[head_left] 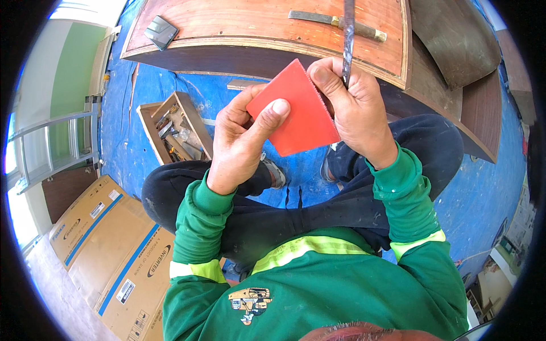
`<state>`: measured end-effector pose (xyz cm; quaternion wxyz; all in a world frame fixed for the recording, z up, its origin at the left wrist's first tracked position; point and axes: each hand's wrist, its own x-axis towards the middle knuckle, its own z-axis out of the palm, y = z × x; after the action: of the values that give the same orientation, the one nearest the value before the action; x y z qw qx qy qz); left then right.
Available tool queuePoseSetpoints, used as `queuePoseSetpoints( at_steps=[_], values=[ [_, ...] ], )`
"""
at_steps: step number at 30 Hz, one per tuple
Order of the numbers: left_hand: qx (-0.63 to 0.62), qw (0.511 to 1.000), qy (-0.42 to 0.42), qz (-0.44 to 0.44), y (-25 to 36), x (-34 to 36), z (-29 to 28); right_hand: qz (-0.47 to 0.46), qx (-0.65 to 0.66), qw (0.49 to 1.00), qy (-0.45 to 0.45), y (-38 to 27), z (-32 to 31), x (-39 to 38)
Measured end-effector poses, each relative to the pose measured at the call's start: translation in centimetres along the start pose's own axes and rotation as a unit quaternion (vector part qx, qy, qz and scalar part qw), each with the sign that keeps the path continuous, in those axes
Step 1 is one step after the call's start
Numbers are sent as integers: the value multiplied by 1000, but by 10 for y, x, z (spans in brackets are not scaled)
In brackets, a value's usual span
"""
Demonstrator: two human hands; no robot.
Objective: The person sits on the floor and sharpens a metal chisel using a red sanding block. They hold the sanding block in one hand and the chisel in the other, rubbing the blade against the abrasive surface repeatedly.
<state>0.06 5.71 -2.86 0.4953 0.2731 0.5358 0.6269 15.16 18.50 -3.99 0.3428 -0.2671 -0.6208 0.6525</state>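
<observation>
I sit cross-legged on a blue tarp (142, 85). My left hand (242, 142) grips a flat red square sheet (296, 111) by its lower left edge, thumb pressed on its face. My right hand (352, 108) pinches the sheet's right edge and also holds a thin dark metal blade (348, 34) that stands upright above the fingers. Both hands are raised over my knees, in front of a brown wooden board (256, 28).
On the wooden board lie a long brass-ended metal tool (335, 24) and a small dark square block (161, 31). A wooden toolbox (175, 128) with several tools sits on the tarp at left. Cardboard boxes (108, 238) lie lower left. Dark curved wooden panels (460, 62) lean at right.
</observation>
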Motion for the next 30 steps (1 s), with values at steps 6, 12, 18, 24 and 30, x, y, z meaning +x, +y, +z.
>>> queuePoseSetpoints(
  at_steps=[6,12,18,24,30],
  values=[
    [-8,1000,-9,-11,1,0,-4,39,52,998,-14,-7,-3,-1],
    [-27,999,-10,-15,2,1,-8,59,19,998,-11,-22,-4,-2],
    [-3,1000,-14,-5,2,0,-8,49,-2,999,-21,-23,-9,-3],
    [148,986,-19,73,12,-5,1,52,-36,998,-28,-24,-12,-5],
    [400,885,-36,235,12,-4,2,-39,-165,985,-12,-14,-8,-7]
  ],
)
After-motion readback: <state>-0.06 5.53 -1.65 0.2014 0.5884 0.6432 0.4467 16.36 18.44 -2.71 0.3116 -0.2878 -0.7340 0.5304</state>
